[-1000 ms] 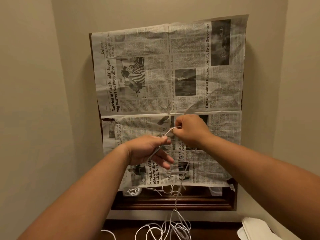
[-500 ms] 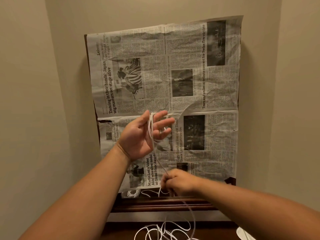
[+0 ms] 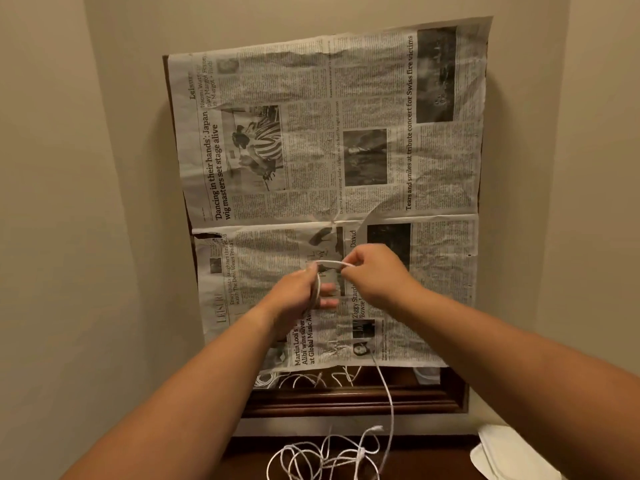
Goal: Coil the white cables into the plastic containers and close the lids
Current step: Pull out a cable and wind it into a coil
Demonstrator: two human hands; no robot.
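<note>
Left hand (image 3: 298,292): forearm enters from the lower left and reaches up over the near half of the desk (image 3: 346,400). The back of the hand faces the camera and the thumb is uppermost. Its fingers (image 3: 327,302) point right, slightly spread and blurred. Several turns of the white cable (image 3: 329,263) are wound round this hand, crossing it just behind the fingers, and the thumb presses the top of the turns.

Right hand (image 3: 377,271): forearm enters from the lower right. The hand is level with the left one and just beside it, with the knuckles up. Its fingers are curled in, and the fingertips (image 3: 349,268) pinch the cable.

White cable: a short taut span runs between the left thumb and the right fingertips, above the newspaper (image 3: 311,150). A single strand emerges from under the right forearm, crosses the desk's front edge and ends in a loose tangle of loops at the bottom of the view.

Further white cables (image 3: 304,377): thin loops showing under the newspaper's near edge on the dark wood.

Newspaper: an open, creased spread covering most of the desk top.

White object (image 3: 509,452): pale and rounded, at the lower right corner. It is partly cut off, and its kind cannot be told.
</note>
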